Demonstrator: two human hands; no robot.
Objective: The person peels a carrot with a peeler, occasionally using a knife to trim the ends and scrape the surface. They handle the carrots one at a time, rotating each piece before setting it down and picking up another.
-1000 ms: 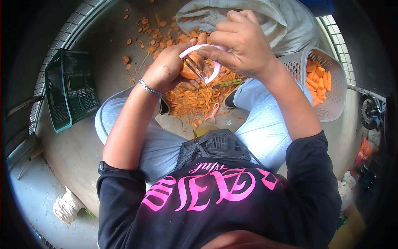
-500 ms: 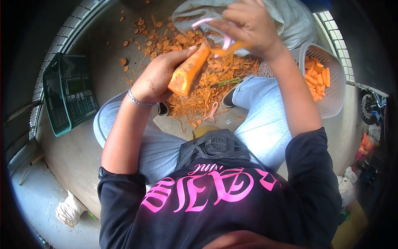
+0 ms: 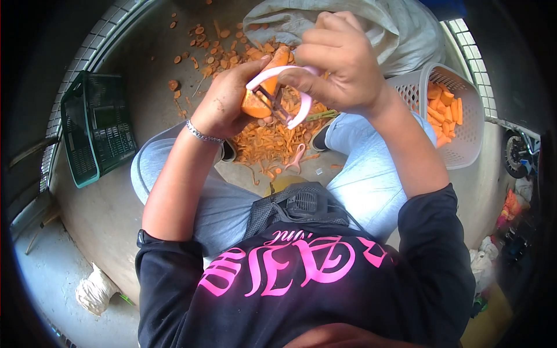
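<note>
My left hand is wrapped round a thick orange carrot, its cut end toward me. In my right hand is a pink peeler, gripped by its handle between thumb and fingers. The peeler's metal blade lies across the carrot near the cut end. Below both hands, a heap of carrot peelings covers the floor between my feet. A second pink peeler lies at the near edge of that heap.
To the right stands a pale perforated basket with peeled carrot pieces in it. A grey-white sack lies at the far side. On the left is a dark green crate. Cut carrot slices are scattered on the floor beyond.
My right hand has brought the peeler down and toward me, from the carrot's far end to its near cut end. The carrot, still in my left hand, now points slightly differently.
</note>
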